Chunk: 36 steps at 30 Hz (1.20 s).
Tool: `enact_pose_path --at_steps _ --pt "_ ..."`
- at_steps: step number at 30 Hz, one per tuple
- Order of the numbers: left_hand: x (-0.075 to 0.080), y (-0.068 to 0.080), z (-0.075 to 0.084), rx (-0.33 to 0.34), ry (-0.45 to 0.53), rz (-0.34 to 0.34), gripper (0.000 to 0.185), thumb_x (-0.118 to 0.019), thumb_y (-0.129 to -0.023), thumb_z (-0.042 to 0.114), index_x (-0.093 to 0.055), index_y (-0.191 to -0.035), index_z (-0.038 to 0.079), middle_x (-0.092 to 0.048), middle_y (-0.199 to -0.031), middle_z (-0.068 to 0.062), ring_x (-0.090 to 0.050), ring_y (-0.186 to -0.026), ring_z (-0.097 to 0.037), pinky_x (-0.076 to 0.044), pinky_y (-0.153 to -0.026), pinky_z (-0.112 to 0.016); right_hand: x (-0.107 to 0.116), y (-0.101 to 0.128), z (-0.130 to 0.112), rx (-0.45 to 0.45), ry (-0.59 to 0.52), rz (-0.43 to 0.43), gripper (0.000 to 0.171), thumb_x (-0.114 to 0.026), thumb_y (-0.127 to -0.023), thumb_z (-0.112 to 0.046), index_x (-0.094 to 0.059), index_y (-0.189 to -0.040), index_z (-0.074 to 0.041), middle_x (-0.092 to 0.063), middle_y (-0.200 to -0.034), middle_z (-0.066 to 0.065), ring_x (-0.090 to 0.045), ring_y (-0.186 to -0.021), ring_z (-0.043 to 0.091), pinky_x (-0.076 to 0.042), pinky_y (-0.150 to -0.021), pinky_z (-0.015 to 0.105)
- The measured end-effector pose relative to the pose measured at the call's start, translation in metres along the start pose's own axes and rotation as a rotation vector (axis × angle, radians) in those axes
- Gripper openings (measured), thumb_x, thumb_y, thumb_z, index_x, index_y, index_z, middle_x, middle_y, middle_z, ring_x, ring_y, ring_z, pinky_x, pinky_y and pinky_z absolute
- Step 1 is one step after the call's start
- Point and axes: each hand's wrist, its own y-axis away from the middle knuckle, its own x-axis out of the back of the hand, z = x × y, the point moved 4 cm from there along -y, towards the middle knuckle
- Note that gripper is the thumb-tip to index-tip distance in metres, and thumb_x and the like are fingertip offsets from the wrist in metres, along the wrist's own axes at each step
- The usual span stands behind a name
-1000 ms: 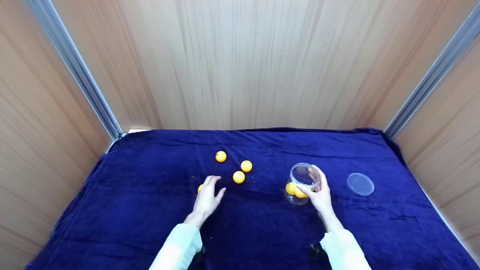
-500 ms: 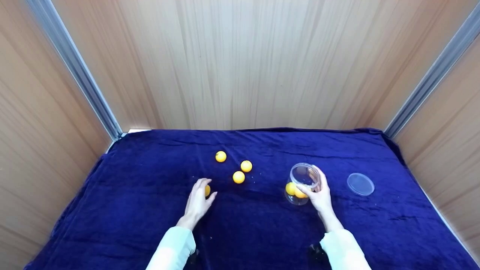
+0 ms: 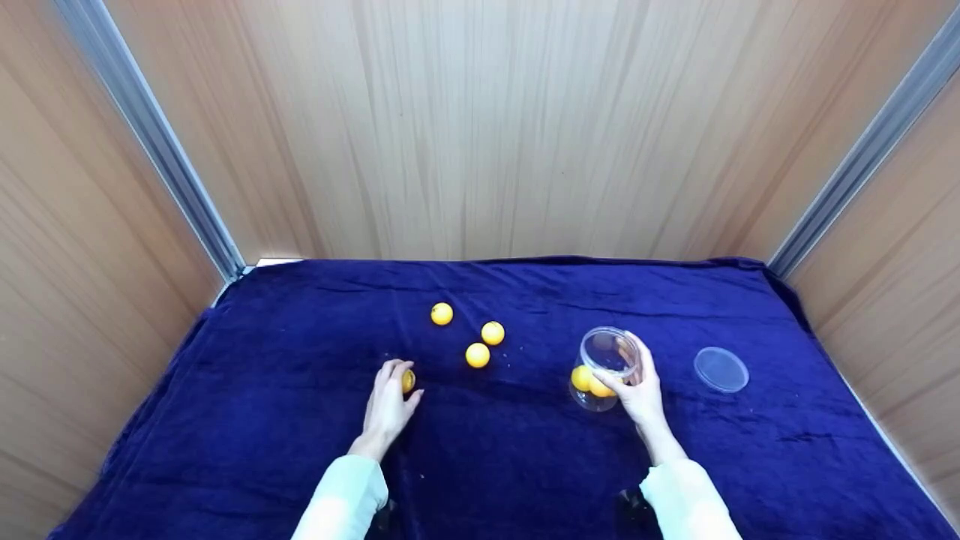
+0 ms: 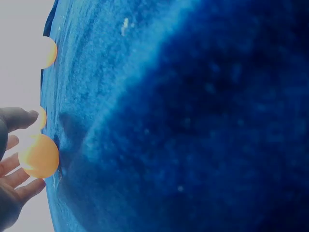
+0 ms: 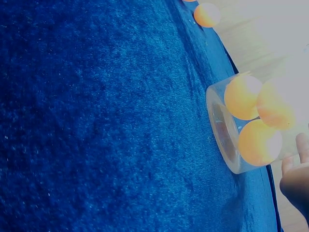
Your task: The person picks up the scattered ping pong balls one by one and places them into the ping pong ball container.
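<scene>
Head view: left hand curls its fingers round a yellow ball on the blue cloth; three loose balls lie just beyond. Right hand grips the clear jar, balls inside

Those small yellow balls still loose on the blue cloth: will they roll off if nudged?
Probably: the three small round yellow balls are smooth spheres, though the plush blue cloth should slow them. They look light and hollow, since the left hand holds one with its fingertips.
</scene>
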Motion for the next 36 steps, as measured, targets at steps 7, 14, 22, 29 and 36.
enact_pose_path --at_steps 7,14,22,29,36 --pt "0.001 0.001 -0.006 0.027 -0.006 0.007 0.041 -0.070 -0.066 -0.004 -0.057 -0.105 -0.002 -0.050 -0.107 -0.013 -0.047 -0.103 -0.031 -0.042 -0.083 -0.043 0.002 0.000 0.005 0.018 0.044 -0.004 0.080 -0.074 -0.065 0.003 -0.035 -0.134 -0.012 -0.046 -0.126 0.009 -0.043 -0.115 0.016 -0.037 -0.091 0.022" --pt "0.002 0.001 -0.011 0.054 -0.007 0.014 0.039 -0.067 -0.067 -0.009 -0.058 -0.105 -0.003 -0.050 -0.107 -0.013 -0.048 -0.103 -0.031 -0.042 -0.083 -0.043 -0.013 0.003 -0.034 -0.072 0.001 0.045 0.077 -0.071 -0.064 0.010 -0.034 -0.131 0.002 -0.042 -0.126 0.022 -0.037 -0.117 0.036 -0.033 -0.096 0.034" --pt "0.002 -0.001 -0.012 0.083 0.004 0.034 0.040 -0.066 -0.067 -0.010 -0.058 -0.105 -0.003 -0.051 -0.105 -0.013 -0.049 -0.101 -0.032 -0.042 -0.083 -0.042 -0.023 0.001 -0.060 -0.149 0.015 0.058 0.076 -0.063 -0.064 0.023 -0.027 -0.130 0.011 -0.035 -0.127 0.033 -0.041 -0.115 0.025 -0.035 -0.092 0.023" --pt "0.002 -0.001 -0.006 0.063 0.028 0.075 0.038 -0.067 -0.067 -0.009 -0.058 -0.104 -0.004 -0.051 -0.105 -0.013 -0.047 -0.105 -0.031 -0.040 -0.088 -0.041 -0.024 0.001 -0.063 -0.151 0.030 0.056 0.076 -0.062 -0.064 0.024 -0.027 -0.130 0.012 -0.035 -0.126 0.034 -0.034 -0.117 0.040 -0.036 -0.090 0.020" --pt "0.001 -0.001 0.006 0.017 0.068 0.102 0.037 -0.068 -0.067 -0.009 -0.059 -0.103 -0.004 -0.052 -0.103 -0.013 -0.049 -0.103 -0.031 -0.039 -0.089 -0.040 -0.018 0.001 -0.047 -0.148 0.011 0.056 0.077 -0.065 -0.064 0.021 -0.029 -0.131 0.007 -0.036 -0.128 0.029 -0.036 -0.118 0.033 -0.036 -0.092 0.023"
